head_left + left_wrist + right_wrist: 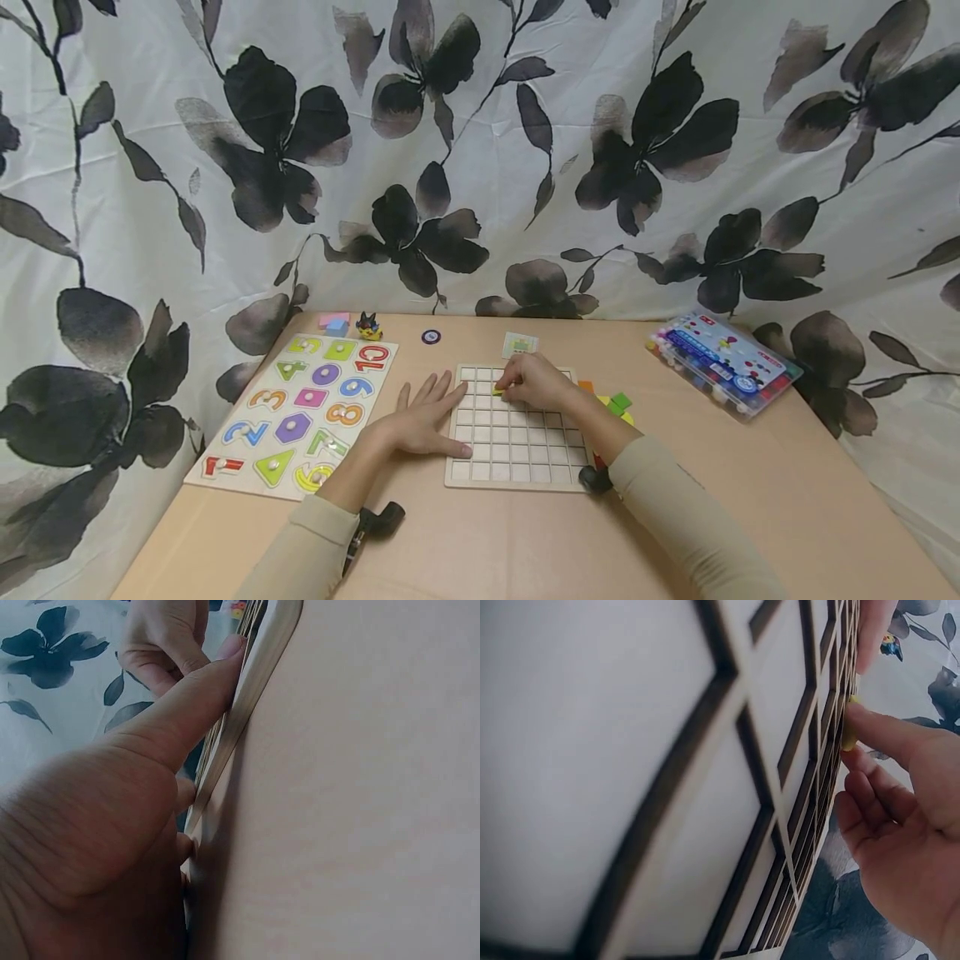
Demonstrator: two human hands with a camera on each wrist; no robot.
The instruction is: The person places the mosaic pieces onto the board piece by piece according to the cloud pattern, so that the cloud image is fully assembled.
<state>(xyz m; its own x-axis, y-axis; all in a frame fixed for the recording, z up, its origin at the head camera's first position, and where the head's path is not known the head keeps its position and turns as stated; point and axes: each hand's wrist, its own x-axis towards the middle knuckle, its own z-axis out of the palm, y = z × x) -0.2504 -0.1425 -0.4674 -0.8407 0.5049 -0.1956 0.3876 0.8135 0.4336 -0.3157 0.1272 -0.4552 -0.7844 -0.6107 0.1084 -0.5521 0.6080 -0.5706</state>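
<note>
A pale wooden grid board (516, 454) with square compartments lies flat on the table. My left hand (416, 421) rests on its left side, fingers spread and thumb on the frame; the left wrist view shows the thumb (187, 701) along the board's edge. Near the board's upper part, my right hand (536, 383) pinches a small yellow square tile (849, 735) between thumb and index finger. That tile sits right at the grid's surface, partly hidden by the fingertips. Loose green tiles (621, 402), with yellow and orange ones, lie beside the board, partly behind the right forearm.
A small card with a coloured pattern (519, 343) lies behind the board. To the left is a number-and-shape puzzle board (247, 454), with a small figurine (369, 327) and a round disc (431, 337) beyond it. At right stands a clear plastic case (723, 367) of coloured items.
</note>
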